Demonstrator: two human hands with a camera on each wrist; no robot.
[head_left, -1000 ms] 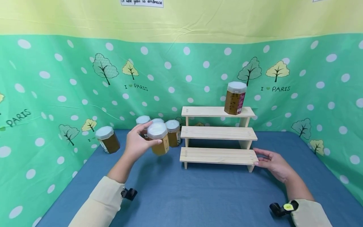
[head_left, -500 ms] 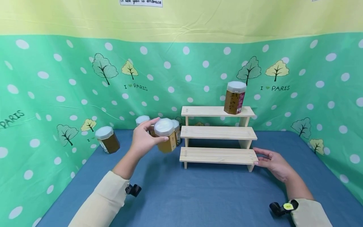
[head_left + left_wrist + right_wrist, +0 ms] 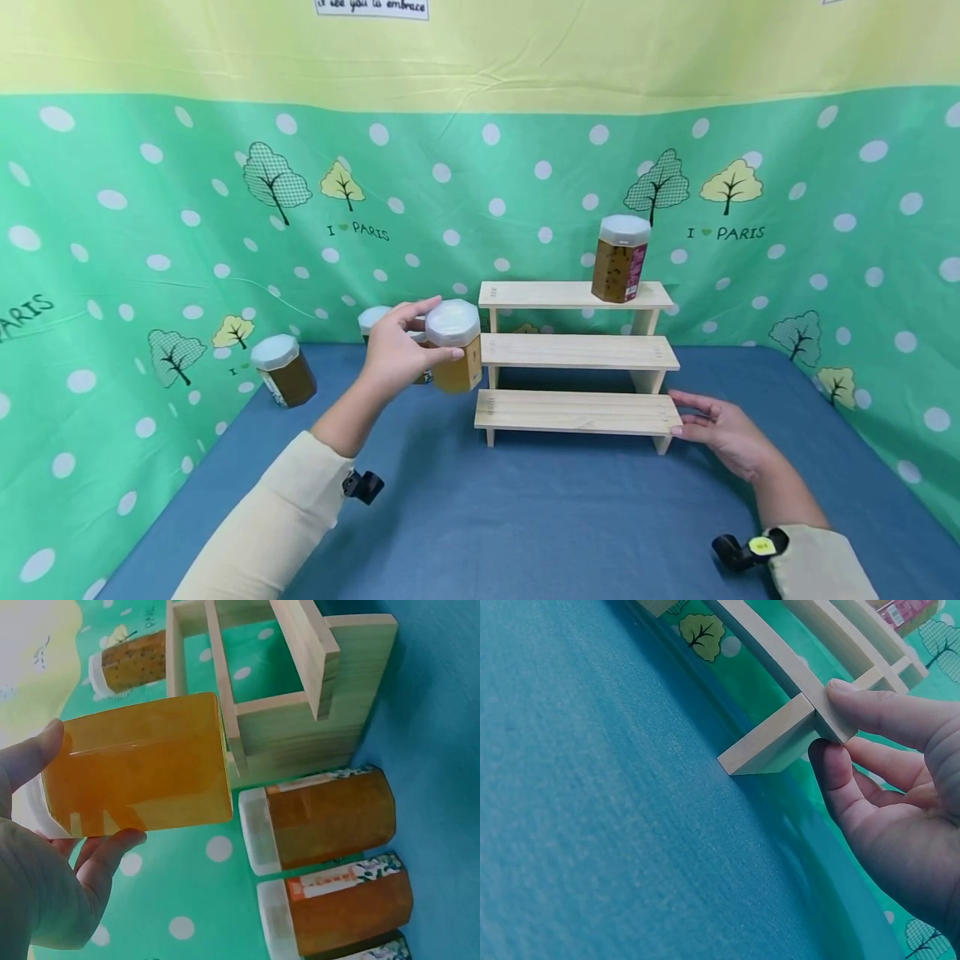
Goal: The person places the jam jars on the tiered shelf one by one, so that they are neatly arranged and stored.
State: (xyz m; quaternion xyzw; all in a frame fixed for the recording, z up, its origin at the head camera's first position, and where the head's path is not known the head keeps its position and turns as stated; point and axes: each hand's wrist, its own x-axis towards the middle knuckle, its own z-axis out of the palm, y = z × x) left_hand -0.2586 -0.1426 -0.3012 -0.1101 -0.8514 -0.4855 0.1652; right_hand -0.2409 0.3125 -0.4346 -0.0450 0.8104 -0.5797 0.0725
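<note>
A jar of golden honey [image 3: 459, 367] with a white lid is gripped by my left hand [image 3: 396, 354], thumb on one side and fingers on the other. It is raised off the blue cloth, just left of a three-tier wooden display stand [image 3: 577, 352], and overlaps its middle shelf in the head view. My right hand [image 3: 723, 437] pinches the right end of the stand's lowest shelf [image 3: 829, 712]. On the top shelf, toward the right, stands a darker jar with dark specks [image 3: 617, 271] and a pink label.
Several brown jars stand behind my left hand, mostly hidden in the head view; the left wrist view shows one jar [image 3: 330, 817] beside another jar [image 3: 349, 907]. A lone jar [image 3: 288, 379] is farther left. A green polka-dot curtain [image 3: 442, 208] hangs behind.
My left hand has carried the honey jar to the right and slightly up, toward the stand. The right hand and the stand have stayed in place.
</note>
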